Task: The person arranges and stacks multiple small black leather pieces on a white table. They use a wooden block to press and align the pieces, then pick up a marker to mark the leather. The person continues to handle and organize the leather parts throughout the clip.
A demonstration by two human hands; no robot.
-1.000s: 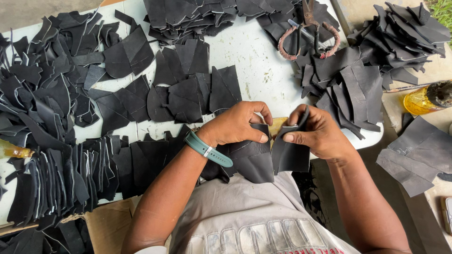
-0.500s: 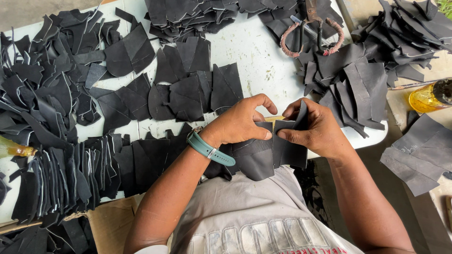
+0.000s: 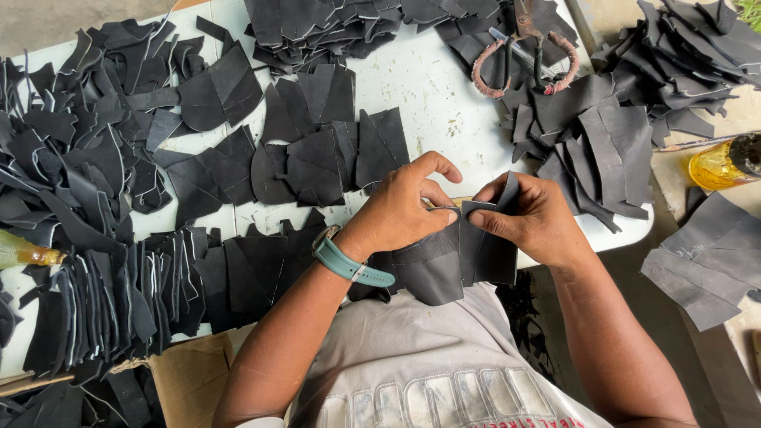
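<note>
— Since a second ago, what has shifted?

— Little: the left hand [image 3: 404, 208] has lifted its forefinger and now arches over the seam, while the right hand [image 3: 535, 215] has kept its place. Both black leather pieces sit where they were, at the near edge of the surface [image 3: 428, 95].

— What are the hands gripping?

— The left one pinches the larger leather piece [image 3: 424, 269] and what looks like a thin tan stick or brush between thumb and fingers; I cannot tell which. The right one clamps the smaller leather piece [image 3: 487, 254] with thumb on top, fingers behind.

— And the step?

— I judge it to be joining two cut parts, edge laid over edge. The next move would call for steady pressure along the overlap without letting either part slide.

— Where do the pieces lie relative to the hands?

— Directly between and below them, hanging toward six o'clock over the grey shirt [image 3: 428, 372].

— Around that?

— At nine o'clock, a stacked row of cut pieces [image 3: 111, 293]; at twelve, loose flat ones [image 3: 317, 150]; at one o'clock, scissors with wrapped handles [image 3: 523, 59]; at three, a yellow bottle [image 3: 721, 162]. A teal watch [image 3: 345, 261] sits on the left wrist.
</note>
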